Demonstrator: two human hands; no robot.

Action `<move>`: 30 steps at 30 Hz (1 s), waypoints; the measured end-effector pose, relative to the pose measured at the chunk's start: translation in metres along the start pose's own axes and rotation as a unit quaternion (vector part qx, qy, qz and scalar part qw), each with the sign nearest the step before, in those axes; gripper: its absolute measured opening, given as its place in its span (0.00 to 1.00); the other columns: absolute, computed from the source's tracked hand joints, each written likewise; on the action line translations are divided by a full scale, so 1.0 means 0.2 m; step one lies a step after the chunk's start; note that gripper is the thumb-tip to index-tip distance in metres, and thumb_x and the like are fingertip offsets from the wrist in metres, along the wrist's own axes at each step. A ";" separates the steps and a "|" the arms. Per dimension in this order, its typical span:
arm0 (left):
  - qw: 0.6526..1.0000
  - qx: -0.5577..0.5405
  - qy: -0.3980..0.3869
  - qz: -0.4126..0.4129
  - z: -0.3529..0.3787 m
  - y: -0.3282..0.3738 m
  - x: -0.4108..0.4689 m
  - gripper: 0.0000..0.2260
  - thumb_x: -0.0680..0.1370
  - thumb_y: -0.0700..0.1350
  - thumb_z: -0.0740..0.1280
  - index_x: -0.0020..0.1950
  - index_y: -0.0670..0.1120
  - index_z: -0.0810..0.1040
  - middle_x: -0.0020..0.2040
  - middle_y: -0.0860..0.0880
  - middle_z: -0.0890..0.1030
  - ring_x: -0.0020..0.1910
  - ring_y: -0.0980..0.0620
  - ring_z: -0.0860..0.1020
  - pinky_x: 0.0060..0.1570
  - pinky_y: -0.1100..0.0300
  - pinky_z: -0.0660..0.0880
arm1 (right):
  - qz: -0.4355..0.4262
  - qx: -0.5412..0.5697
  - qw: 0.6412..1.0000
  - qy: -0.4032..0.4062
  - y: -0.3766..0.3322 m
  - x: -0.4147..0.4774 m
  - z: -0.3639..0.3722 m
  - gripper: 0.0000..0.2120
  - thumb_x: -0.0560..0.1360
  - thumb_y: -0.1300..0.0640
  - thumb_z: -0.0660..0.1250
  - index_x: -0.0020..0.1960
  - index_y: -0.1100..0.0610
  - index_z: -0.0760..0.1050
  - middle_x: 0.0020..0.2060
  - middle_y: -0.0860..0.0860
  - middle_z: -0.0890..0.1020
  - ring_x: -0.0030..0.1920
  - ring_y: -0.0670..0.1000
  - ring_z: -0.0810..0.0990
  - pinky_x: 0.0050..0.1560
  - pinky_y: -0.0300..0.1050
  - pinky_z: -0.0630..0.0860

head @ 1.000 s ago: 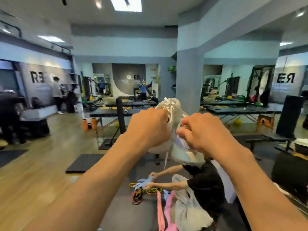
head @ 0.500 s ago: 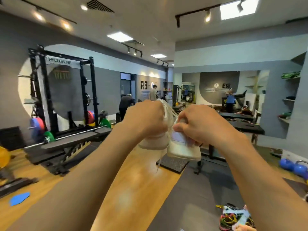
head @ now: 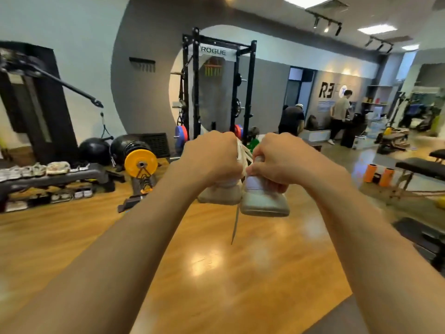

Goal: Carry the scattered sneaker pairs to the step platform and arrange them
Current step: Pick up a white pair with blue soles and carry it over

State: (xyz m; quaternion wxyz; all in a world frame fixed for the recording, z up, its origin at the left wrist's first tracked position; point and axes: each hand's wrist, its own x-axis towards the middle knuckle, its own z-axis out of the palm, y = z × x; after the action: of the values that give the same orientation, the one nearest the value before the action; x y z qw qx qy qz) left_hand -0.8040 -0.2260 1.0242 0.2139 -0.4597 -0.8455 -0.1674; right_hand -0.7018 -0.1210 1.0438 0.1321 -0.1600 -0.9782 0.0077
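I hold a pair of pale cream sneakers out in front of me at chest height. My left hand (head: 213,156) grips the left sneaker (head: 220,195), and my right hand (head: 279,160) grips the right sneaker (head: 263,204) by its heel. A loose lace (head: 235,222) dangles below them. Far to the left stands the dark step platform (head: 55,180) with several sneakers (head: 36,168) lined up on top and more (head: 60,196) on the floor beneath it.
A yellow weight plate on a stand (head: 140,163) and black balls (head: 95,150) sit right of the platform. A squat rack (head: 216,92) stands at the back. Two people (head: 313,116) are far right; a black bench (head: 423,168) and orange rollers (head: 379,177) are at right. Wooden floor (head: 216,261) lies ahead.
My view has swung leftwards across the gym; the rack has moved to centre and the step platform with sneakers has come into sight. Both hands keep their hold on the pair.
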 end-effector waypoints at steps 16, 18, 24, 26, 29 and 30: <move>0.967 0.064 -0.041 -0.244 0.40 -1.77 0.36 0.16 0.70 0.54 0.70 0.29 0.49 0.69 0.27 0.50 0.72 0.32 0.48 0.74 0.31 0.59 0.66 | -0.232 0.083 0.965 -0.089 -0.84 1.72 0.76 0.11 0.74 0.48 0.68 0.37 0.53 0.77 0.28 0.51 0.80 0.31 0.53 0.81 0.43 0.50 0.81; 0.962 0.057 -0.041 -0.265 0.46 -2.02 0.34 0.16 0.69 0.53 0.71 0.28 0.48 0.69 0.27 0.49 0.72 0.31 0.47 0.74 0.30 0.59 0.66 | -0.251 0.090 0.959 -0.092 -1.00 1.89 0.89 0.10 0.74 0.50 0.68 0.38 0.55 0.79 0.28 0.54 0.82 0.30 0.53 0.82 0.41 0.50 0.82; 0.947 0.070 -0.074 -0.305 0.64 -2.75 0.38 0.12 0.67 0.55 0.71 0.34 0.47 0.78 0.32 0.48 0.77 0.36 0.45 0.77 0.28 0.60 0.65 | -0.282 0.075 0.949 -0.121 -1.45 2.43 1.24 0.11 0.75 0.50 0.67 0.39 0.55 0.79 0.27 0.51 0.79 0.27 0.46 0.75 0.41 0.47 0.80; 0.941 0.065 -0.086 -0.320 0.71 -2.96 0.42 0.12 0.67 0.56 0.71 0.36 0.48 0.77 0.33 0.50 0.75 0.38 0.45 0.75 0.31 0.58 0.66 | -0.285 0.081 0.945 -0.139 -1.58 2.62 1.36 0.11 0.75 0.50 0.67 0.36 0.53 0.78 0.25 0.50 0.79 0.27 0.48 0.77 0.38 0.43 0.79; 0.932 0.063 -0.096 -0.343 0.83 -3.31 0.49 0.16 0.68 0.59 0.70 0.32 0.49 0.70 0.32 0.52 0.70 0.35 0.46 0.71 0.31 0.58 0.63 | -0.299 0.077 0.941 -0.140 -1.77 2.92 1.55 0.14 0.75 0.49 0.67 0.33 0.52 0.75 0.24 0.50 0.78 0.28 0.50 0.76 0.39 0.44 0.78; 0.929 0.064 -0.099 -0.351 0.87 -3.44 0.52 0.18 0.68 0.59 0.70 0.31 0.49 0.68 0.31 0.52 0.70 0.35 0.46 0.70 0.32 0.58 0.63 | -0.305 0.078 0.938 -0.142 -1.84 3.03 1.62 0.14 0.75 0.49 0.67 0.33 0.52 0.75 0.25 0.50 0.79 0.28 0.49 0.76 0.39 0.44 0.78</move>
State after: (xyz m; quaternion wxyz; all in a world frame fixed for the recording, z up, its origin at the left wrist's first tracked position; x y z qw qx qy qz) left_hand -1.4745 -0.4285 0.8697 0.0860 -0.1334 -0.9786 -0.1312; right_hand -1.4549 -0.2696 0.9072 -0.0002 0.1596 -0.9850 0.0657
